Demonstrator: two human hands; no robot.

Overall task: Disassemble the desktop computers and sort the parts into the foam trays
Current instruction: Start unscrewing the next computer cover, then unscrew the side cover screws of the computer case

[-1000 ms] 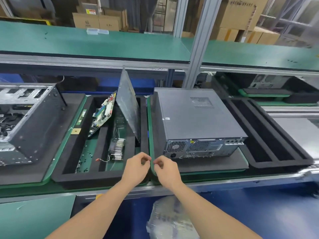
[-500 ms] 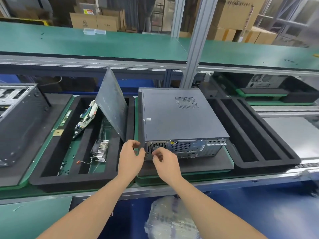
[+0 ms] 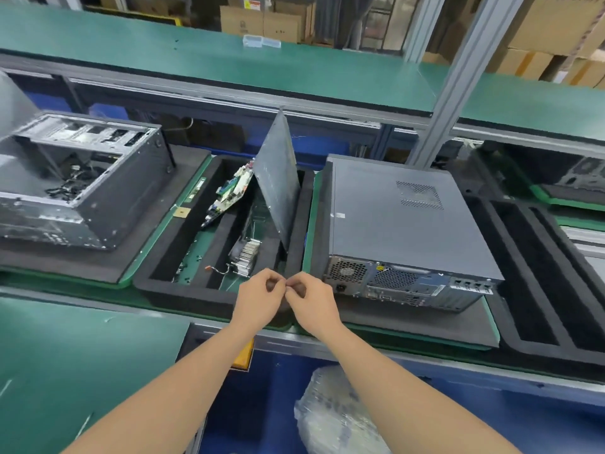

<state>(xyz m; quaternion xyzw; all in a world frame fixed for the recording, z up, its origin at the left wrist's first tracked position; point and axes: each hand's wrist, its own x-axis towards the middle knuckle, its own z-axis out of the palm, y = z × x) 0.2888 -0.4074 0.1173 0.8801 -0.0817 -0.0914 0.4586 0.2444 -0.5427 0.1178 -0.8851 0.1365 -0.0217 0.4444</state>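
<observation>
From the head camera, the left hand (image 3: 260,301) and right hand (image 3: 312,303) meet above the front edge of the belt. Both have their fingers curled in, and their fingertips (image 3: 284,287) touch each other. Whether anything small is pinched between them cannot be told.

Just right of the hands lies the closed computer (image 3: 402,224), a smooth grey metal box on its side. It has a square patch of punched vent holes on top. Its rear panel faces the person and shows a round fan grille, a power socket and rows of ports. It rests on a flat black foam pad (image 3: 425,326) with a green rim.

To the left of it sits a black foam tray (image 3: 163,285), spongy and matt, cut into long troughs. Inside it, a green circuit board (image 3: 232,191) leans tilted. A thin grey side panel (image 3: 278,194) stands at a slant against the tray's right wall. A finned metal heatsink (image 3: 245,253) lies near the front.

Further left is an opened computer (image 3: 82,178), a bare steel shell with loose black cables inside. At far right is another foam tray with long slots (image 3: 540,273). A crinkled clear plastic bag (image 3: 337,417) lies below, between the forearms.
</observation>
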